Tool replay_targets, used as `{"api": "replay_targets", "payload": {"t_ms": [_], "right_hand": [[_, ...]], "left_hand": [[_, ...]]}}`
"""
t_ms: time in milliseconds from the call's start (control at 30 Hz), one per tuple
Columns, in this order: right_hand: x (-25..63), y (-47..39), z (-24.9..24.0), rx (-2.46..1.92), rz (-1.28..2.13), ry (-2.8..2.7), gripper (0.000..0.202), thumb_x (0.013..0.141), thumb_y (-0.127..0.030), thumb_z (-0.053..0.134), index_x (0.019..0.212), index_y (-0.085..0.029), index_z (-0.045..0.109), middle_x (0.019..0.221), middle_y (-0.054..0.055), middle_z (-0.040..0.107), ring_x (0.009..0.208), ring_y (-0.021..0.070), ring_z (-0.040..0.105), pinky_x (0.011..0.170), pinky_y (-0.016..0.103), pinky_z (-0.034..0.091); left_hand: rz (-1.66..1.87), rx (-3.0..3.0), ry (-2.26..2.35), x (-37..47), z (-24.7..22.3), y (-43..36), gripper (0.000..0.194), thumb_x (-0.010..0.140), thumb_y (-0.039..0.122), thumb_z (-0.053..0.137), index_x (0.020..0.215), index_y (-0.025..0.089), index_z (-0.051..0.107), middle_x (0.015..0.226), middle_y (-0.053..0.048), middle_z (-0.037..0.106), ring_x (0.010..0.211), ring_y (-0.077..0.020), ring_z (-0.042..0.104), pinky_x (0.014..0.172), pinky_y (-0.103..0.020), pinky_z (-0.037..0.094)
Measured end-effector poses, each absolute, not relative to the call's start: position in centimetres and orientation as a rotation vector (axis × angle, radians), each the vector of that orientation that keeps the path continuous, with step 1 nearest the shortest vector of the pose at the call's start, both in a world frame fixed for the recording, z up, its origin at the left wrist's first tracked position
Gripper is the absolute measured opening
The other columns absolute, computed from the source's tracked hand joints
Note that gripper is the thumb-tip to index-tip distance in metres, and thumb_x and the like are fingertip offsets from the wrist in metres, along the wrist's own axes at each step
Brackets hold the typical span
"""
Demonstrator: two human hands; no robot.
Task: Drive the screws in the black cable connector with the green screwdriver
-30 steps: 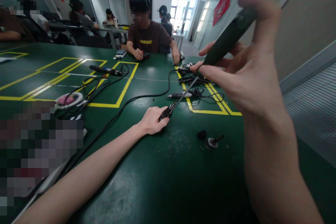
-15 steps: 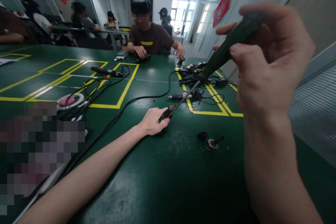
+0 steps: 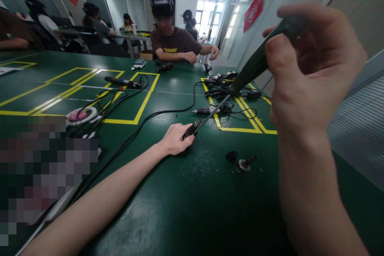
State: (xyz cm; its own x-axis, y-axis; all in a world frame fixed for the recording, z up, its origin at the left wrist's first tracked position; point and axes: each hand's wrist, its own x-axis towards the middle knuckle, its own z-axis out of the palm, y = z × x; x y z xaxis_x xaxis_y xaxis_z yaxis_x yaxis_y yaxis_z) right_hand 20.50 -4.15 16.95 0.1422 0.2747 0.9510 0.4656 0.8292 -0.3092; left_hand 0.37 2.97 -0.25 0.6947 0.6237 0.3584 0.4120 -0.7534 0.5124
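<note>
My left hand (image 3: 177, 139) is closed around a small black cylindrical part (image 3: 191, 129) with a metal end, pressed down on the green table. My right hand (image 3: 315, 76) grips the dark green handle of a screwdriver (image 3: 255, 62) between thumb and fingers, raised at the right. The screwdriver's thin metal shaft slants down to the left, and its tip meets the black part beside my left thumb. Exactly where the tip sits is too small to tell. Right of my left hand lie a black cap-like piece (image 3: 231, 156) and a round metal-rimmed piece (image 3: 242, 165) with a short stem.
A grey-and-black pen-shaped tool (image 3: 207, 110) and tangled black cables (image 3: 222, 82) lie beyond my hands. Another corded tool (image 3: 121, 81) and a white ring-shaped roll (image 3: 81, 115) are at left. A co-worker (image 3: 174, 42) sits opposite. Yellow tape (image 3: 147, 100) marks the table.
My right thumb has shifted up along the screwdriver handle, and the hand has moved slightly right. My left hand stays put. The co-worker's hands have lifted off the dark tool and small object opposite.
</note>
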Motion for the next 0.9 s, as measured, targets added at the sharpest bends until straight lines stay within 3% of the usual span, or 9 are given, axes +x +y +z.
{"api": "replay_targets", "payload": {"t_ms": [133, 233, 367, 500, 667, 833, 900], "right_hand": [[20.8, -4.1, 16.8, -0.654, -0.184, -1.479, 0.036, 0.09, -0.03, 0.081, 0.123, -0.042, 0.08, 0.125, -0.001, 0.075, 0.108, 0.0238, 0.075, 0.095, 0.044, 0.064], [20.8, -4.0, 16.8, -0.62, -0.076, -1.53, 0.035, 0.096, -0.028, 0.069, 0.127, -0.042, 0.078, 0.118, 0.0, 0.077, 0.116, 0.027, 0.075, 0.102, 0.05, 0.063], [20.3, -4.5, 16.9, -0.697, -0.145, -1.482, 0.028, 0.096, -0.035, 0.072, 0.122, -0.04, 0.081, 0.116, 0.002, 0.076, 0.112, 0.0269, 0.076, 0.094, 0.045, 0.063], [20.1, -4.8, 16.9, -0.716, -0.161, -1.483, 0.036, 0.089, -0.037, 0.083, 0.122, -0.052, 0.08, 0.13, -0.006, 0.073, 0.114, 0.0237, 0.073, 0.096, 0.04, 0.061], [19.9, -4.5, 16.8, -0.614, -0.035, -1.519, 0.034, 0.097, -0.031, 0.071, 0.126, -0.047, 0.079, 0.114, 0.0, 0.074, 0.121, 0.0279, 0.073, 0.103, 0.048, 0.061], [21.3, -3.7, 16.9, -0.65, -0.226, -1.534, 0.032, 0.093, -0.034, 0.08, 0.122, -0.048, 0.081, 0.12, -0.004, 0.074, 0.116, 0.0212, 0.074, 0.093, 0.036, 0.061], [22.1, -3.0, 16.8, -0.557, -0.251, -1.571, 0.033, 0.092, -0.044, 0.082, 0.124, -0.049, 0.079, 0.118, -0.008, 0.076, 0.112, 0.0186, 0.076, 0.093, 0.035, 0.062]], "left_hand": [[0.733, 2.503, 0.81, 0.3, -0.4, 3.0, 0.038, 0.096, 0.053, 0.038, 0.077, 0.024, 0.052, 0.067, -0.003, 0.061, 0.065, -0.022, 0.06, 0.068, -0.032, 0.039], [0.728, 2.501, 0.815, 0.3, -0.3, 2.9, 0.034, 0.095, 0.05, 0.039, 0.076, 0.024, 0.051, 0.068, -0.003, 0.062, 0.066, -0.0221, 0.061, 0.068, -0.033, 0.039], [0.721, 2.501, 0.848, 0.5, 0.2, 2.5, 0.028, 0.088, 0.048, 0.049, 0.075, 0.024, 0.049, 0.068, -0.002, 0.061, 0.067, -0.0224, 0.061, 0.067, -0.033, 0.039], [0.714, 2.452, 0.931, 0.8, 0.6, 2.0, 0.028, 0.079, 0.044, 0.063, 0.07, 0.024, 0.045, 0.064, -0.001, 0.059, 0.065, -0.0214, 0.06, 0.065, -0.032, 0.038], [0.709, 2.398, 0.98, 1.1, 0.6, 2.1, 0.028, 0.079, 0.036, 0.061, 0.065, 0.024, 0.04, 0.059, 0.001, 0.054, 0.059, -0.0187, 0.054, 0.061, -0.031, 0.032], [0.729, 2.379, 0.968, 1.2, 0.4, 2.3, 0.031, 0.08, 0.038, 0.06, 0.064, 0.024, 0.037, 0.059, 0.001, 0.05, 0.057, -0.0171, 0.048, 0.061, -0.031, 0.03], [0.739, 2.374, 0.973, 1.1, 0.2, 2.3, 0.033, 0.08, 0.041, 0.061, 0.064, 0.024, 0.037, 0.059, 0.001, 0.049, 0.057, -0.0168, 0.047, 0.061, -0.03, 0.029]]}}
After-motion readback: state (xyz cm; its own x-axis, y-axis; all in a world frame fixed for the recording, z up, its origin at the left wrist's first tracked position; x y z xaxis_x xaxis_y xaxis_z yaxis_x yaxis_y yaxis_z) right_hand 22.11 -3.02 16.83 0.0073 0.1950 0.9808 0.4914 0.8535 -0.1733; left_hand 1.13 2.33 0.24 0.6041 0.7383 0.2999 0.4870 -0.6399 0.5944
